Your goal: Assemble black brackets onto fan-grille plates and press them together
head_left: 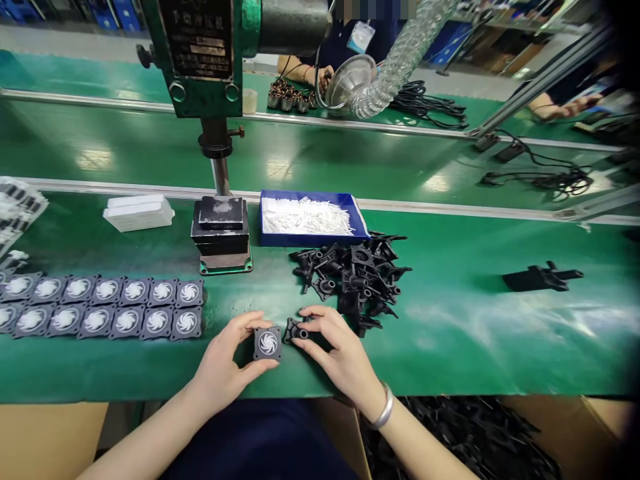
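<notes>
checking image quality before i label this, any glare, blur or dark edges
Head view: pale glare on the green tabletop at right; head view: dark right border, another person's hand at upper right blurred; head view: swirl-faced part in the left hand fairly clear.

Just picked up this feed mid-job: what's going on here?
The person's left hand holds a white-swirled square part; the right hand holds a black piece close beside it. Two rows of similar swirled parts lie to the left, and a heap of black pieces lies to the right, near a blue tray.
</notes>
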### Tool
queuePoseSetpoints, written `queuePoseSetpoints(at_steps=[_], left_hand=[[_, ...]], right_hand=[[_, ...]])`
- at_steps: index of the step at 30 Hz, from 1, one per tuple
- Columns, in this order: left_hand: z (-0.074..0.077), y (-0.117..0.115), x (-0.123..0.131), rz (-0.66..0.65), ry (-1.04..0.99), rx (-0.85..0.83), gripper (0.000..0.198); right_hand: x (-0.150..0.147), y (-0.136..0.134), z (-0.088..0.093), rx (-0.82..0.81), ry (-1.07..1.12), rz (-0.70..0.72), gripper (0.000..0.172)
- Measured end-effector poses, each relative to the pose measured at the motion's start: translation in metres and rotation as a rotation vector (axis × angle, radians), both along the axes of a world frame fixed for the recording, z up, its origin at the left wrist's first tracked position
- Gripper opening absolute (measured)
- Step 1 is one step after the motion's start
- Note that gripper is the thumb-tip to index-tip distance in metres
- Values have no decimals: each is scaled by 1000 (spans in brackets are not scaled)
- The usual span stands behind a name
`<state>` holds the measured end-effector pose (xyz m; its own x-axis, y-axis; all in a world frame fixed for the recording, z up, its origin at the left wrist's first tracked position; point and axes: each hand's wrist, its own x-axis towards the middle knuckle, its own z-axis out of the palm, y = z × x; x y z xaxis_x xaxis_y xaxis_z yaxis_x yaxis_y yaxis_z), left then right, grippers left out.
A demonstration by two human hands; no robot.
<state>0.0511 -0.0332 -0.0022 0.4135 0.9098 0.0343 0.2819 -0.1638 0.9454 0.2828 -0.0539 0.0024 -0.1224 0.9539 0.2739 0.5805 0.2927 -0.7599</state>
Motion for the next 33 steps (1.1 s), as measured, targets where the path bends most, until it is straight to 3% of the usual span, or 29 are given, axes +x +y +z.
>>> queuePoseSetpoints(at_steps=[5,8,17,26,33], left_hand=[[0,0,0,-4,-19,25,59],[-1,0,-1,-11,-16,65,57],[1,1,-1,9,42,94,52],[0,1,-2,8,3,97,54],[3,3,-1,11,17,18,52]], right_hand=[[-9,12,41,90,99,164,18],[-24,16,52,122,76,309,22],[-36,22,40,94,55,340,15],[-35,22,26,-16,191,371,14],[-39,19,21,0,157,332,12]])
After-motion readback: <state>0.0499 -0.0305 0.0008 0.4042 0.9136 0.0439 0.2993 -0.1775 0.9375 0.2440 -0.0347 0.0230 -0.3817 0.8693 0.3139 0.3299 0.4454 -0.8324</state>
